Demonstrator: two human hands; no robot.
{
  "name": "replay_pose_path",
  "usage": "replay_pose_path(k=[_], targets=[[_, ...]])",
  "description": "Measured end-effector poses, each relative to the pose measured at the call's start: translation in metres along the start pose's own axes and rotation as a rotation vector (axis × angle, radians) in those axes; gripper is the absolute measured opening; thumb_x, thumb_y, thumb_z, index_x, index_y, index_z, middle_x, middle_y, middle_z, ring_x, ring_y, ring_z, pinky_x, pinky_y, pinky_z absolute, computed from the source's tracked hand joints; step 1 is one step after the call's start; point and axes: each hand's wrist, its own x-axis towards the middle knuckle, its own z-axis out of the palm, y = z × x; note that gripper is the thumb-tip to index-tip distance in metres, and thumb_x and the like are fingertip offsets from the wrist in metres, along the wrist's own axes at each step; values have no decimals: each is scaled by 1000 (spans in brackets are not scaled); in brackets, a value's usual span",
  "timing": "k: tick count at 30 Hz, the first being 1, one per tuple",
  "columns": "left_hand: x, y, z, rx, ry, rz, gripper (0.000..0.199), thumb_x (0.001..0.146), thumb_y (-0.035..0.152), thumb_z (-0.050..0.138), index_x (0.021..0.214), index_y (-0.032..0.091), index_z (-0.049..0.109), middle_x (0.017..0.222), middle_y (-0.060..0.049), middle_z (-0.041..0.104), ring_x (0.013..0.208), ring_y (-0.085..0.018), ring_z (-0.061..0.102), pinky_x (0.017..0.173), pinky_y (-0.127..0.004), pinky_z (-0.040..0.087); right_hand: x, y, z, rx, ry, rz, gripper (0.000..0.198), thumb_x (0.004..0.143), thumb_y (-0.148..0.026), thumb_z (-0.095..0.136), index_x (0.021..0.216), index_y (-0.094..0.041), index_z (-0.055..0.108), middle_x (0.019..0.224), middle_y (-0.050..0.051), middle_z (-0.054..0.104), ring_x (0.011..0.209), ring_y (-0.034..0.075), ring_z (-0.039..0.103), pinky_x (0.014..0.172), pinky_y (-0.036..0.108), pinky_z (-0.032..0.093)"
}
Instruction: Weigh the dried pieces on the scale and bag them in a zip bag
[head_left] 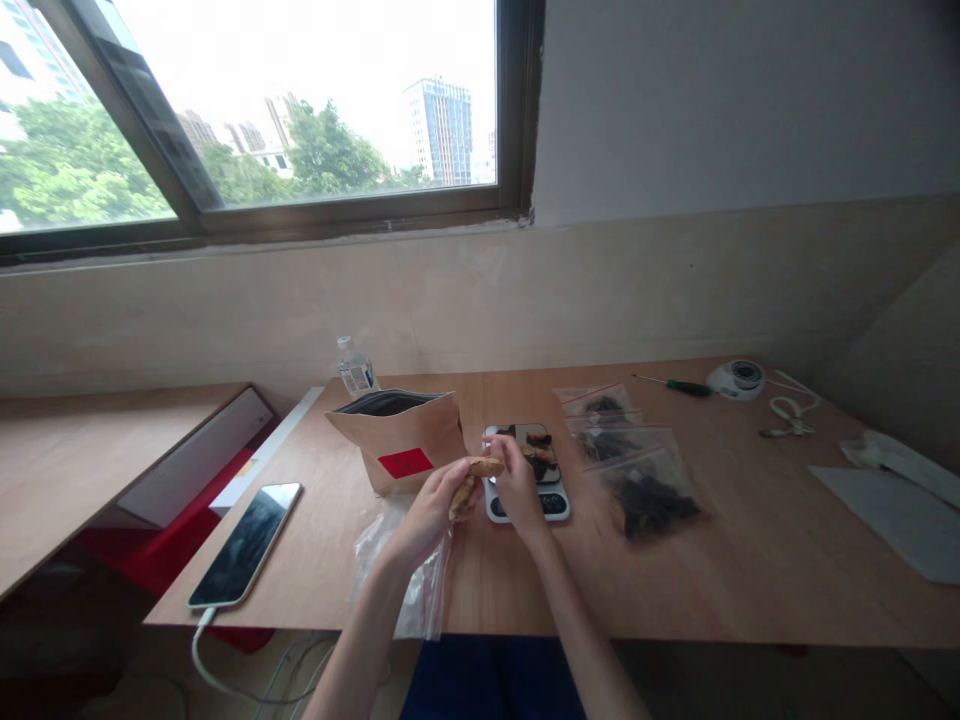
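Both hands meet over the wooden table (750, 560), just in front of a small kitchen scale (525, 505). My left hand (431, 505) and my right hand (517, 480) together grip a tan, dried-looking piece of food (476, 478), one at each end. The scale's shiny top carries a few dark and tan pieces (538, 452). An open brown paper pouch (397, 440) with a red label stands just left of the scale. A clear zip bag (409, 585) lies flat under my left wrist.
Three filled clear zip bags (637, 470) lie right of the scale. A phone (247, 540) on a cable rests at the left edge, a water bottle (354, 370) behind the pouch. A green screwdriver (675, 385), a round white device (739, 378), a cable and white sheets (892, 510) lie far right.
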Motion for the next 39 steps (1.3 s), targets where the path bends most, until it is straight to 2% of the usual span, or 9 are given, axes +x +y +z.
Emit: replay_pose_path(k=[4, 8, 13, 18, 21, 26, 31, 36, 39], targets=[[7, -31, 13, -115, 75, -53, 34, 76, 48, 60, 77, 14, 60, 62, 2, 48, 57, -8, 40, 52, -19, 30, -16, 6, -27, 212, -83, 143, 45, 89, -56, 34, 97, -20, 59, 75, 3, 61, 54, 14, 52, 48, 26, 41], [20, -51, 20, -129, 29, -26, 36, 78, 50, 57, 74, 14, 57, 59, 3, 46, 55, -9, 40, 53, -20, 32, -26, 9, -36, 230, -147, 135, 34, 83, -51, 51, 101, -23, 58, 78, 1, 62, 62, 15, 58, 54, 25, 46], [29, -60, 25, -162, 20, -34, 40, 77, 54, 56, 81, 15, 57, 58, 4, 46, 51, -9, 43, 49, -21, 31, -22, 18, -41, 167, -81, 77, 32, 78, -44, 60, 100, -20, 58, 89, 4, 65, 75, 18, 62, 68, 29, 50], [31, -59, 22, -170, 152, -67, 49, 71, 57, 59, 98, 16, 59, 62, 5, 47, 48, -7, 44, 46, -19, 30, -11, 30, -59, -190, 60, -88, 27, 80, -39, 58, 98, -19, 63, 96, 8, 63, 83, 21, 58, 76, 35, 47], [35, -63, 19, -194, 253, -107, 47, 65, 56, 63, 92, 17, 60, 61, 6, 49, 47, -7, 45, 46, -18, 31, -5, 40, -61, -519, 108, -237, 22, 79, -36, 58, 94, -21, 67, 94, 9, 60, 88, 24, 53, 81, 40, 42], [41, -71, 15, -214, 342, -118, 41, 63, 53, 64, 81, 17, 57, 61, 5, 52, 49, -7, 47, 46, -18, 33, 0, 50, -54, -795, 150, -266, 25, 81, -33, 57, 102, -23, 65, 109, 12, 55, 97, 28, 49, 81, 43, 38], [43, -75, 14, -211, 400, -107, 38, 65, 52, 63, 78, 17, 55, 63, 4, 54, 51, -7, 49, 46, -16, 31, -17, 35, -49, -677, 160, -289, 29, 86, -33, 50, 112, -21, 58, 113, 12, 53, 105, 26, 49, 89, 44, 38], [45, -78, 20, -161, 403, -10, 34, 68, 49, 63, 75, 17, 57, 66, 2, 56, 60, -11, 52, 55, -20, 38, -36, 13, -37, -393, -74, -294, 27, 88, -33, 50, 112, -24, 57, 107, 8, 57, 106, 22, 51, 93, 39, 41], [47, -81, 23, -119, 408, 70, 32, 69, 48, 63, 71, 16, 58, 69, 1, 57, 67, -13, 54, 61, -22, 40, -36, 8, -31, -262, -115, -241, 24, 85, -33, 54, 107, -23, 60, 102, 7, 60, 97, 21, 56, 85, 35, 46]])
